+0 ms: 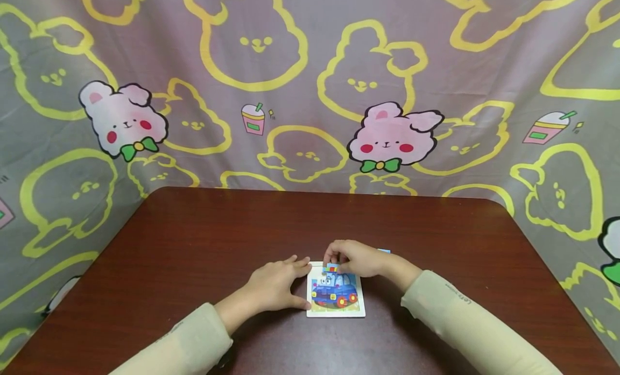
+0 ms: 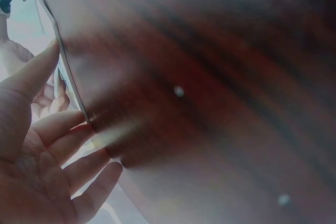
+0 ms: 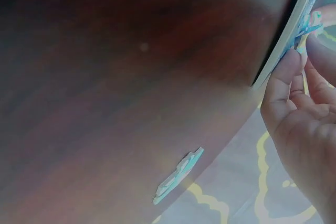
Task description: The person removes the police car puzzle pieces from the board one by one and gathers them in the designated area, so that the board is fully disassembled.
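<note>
Pinching the puzzle piece (image 1: pixel 332 268) at the fingertips of my right hand (image 1: pixel 356 257), over the car board (image 1: pixel 336 314); my left hand (image 1: pixel 277 284), fingers extended, touches the board's left edge.

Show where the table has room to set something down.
The table is bare between the puzzle and curtain, left of the left sleeve, and right of the right sleeve. It is crowded at the puzzle, between left hand and right hand, and just past the right wrist, where at least one loose piece lies.
</note>
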`<state>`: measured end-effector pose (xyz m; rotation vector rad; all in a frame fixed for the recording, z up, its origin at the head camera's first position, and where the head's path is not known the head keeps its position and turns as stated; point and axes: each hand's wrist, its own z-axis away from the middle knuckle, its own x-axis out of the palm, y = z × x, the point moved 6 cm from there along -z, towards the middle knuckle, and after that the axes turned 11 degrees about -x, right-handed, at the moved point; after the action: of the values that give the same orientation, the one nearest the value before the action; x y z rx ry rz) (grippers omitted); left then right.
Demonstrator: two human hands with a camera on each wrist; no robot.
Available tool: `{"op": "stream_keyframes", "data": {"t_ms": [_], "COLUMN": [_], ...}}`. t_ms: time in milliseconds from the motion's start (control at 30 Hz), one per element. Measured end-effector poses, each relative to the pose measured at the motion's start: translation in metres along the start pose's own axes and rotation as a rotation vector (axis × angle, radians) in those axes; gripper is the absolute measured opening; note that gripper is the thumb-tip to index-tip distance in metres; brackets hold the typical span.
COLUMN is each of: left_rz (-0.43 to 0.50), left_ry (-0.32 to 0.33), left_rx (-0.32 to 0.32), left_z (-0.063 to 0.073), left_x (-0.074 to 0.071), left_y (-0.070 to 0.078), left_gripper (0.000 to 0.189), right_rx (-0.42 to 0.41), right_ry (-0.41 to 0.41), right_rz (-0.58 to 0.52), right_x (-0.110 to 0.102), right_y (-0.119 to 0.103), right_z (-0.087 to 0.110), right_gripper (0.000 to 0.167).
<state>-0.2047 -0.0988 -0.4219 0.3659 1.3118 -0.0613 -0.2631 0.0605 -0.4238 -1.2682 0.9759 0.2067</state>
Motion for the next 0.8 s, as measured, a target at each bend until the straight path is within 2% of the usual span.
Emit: {"op": "stream_keyframes", "data": {"t_ms": [167, 700, 800], "left_rz": [-0.001, -0.009, -0.005], "left_ry": [0.003, -0.005, -0.002], "left_rx": [0.005, 0.000, 0.001], "left_z": [-0.0003, -0.0003, 0.0001], "left_x": [0.0003, -0.0001, -0.0005], "left_y": [0.0004, 0.0004, 0.0006], "left_gripper": [0.082, 0.081, 0.081], "right_rx": [-0.001, -0.016, -0.042], "right_ry": [0.015, 0.044, 0.046], "right_rz": [-0.029, -0.063, -0.082], "right_x": [-0.0022, -0.0038, -0.0047], "right_y": [-0.0019, -0.0051, -0.0051], "right_z": [-0.0006, 0.0003, 0.0017], "right_gripper": [0.015, 0.014, 0.014]}}
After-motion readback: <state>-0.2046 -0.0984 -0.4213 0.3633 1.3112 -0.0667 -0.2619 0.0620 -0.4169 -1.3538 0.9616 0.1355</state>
